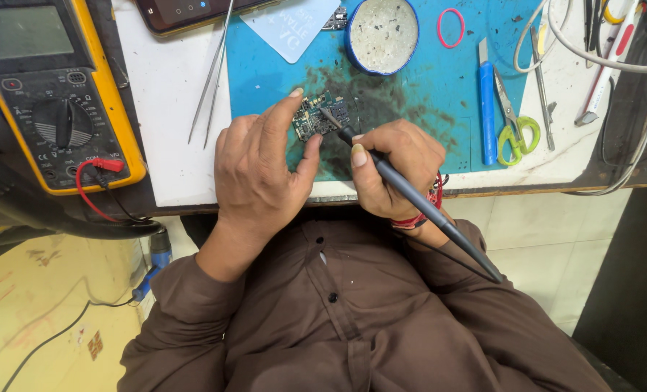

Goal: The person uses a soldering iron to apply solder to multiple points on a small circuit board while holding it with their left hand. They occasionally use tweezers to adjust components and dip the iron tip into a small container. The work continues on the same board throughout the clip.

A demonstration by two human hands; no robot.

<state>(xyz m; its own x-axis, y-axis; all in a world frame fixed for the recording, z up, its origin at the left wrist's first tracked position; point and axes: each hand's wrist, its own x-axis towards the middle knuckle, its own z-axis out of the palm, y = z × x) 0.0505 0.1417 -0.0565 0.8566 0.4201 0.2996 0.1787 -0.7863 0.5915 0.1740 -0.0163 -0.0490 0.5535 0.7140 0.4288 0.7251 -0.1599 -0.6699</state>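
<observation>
Small circuit board [320, 116] sits on blue mat [425, 87], pinched between left hand [254, 174] index tip on top edge and thumb on lower edge; fingers narrow, clamped on board; right hand [396, 170] wrapped around black probe [410, 196] like pen, tip touching board's middle; dark grime on mat around board; round tin [381, 35] just above; tweezers [213, 72] off left; yellow multimeter [55, 91] far left; scissors [513, 120] and blue knife [487, 101] right.
</observation>
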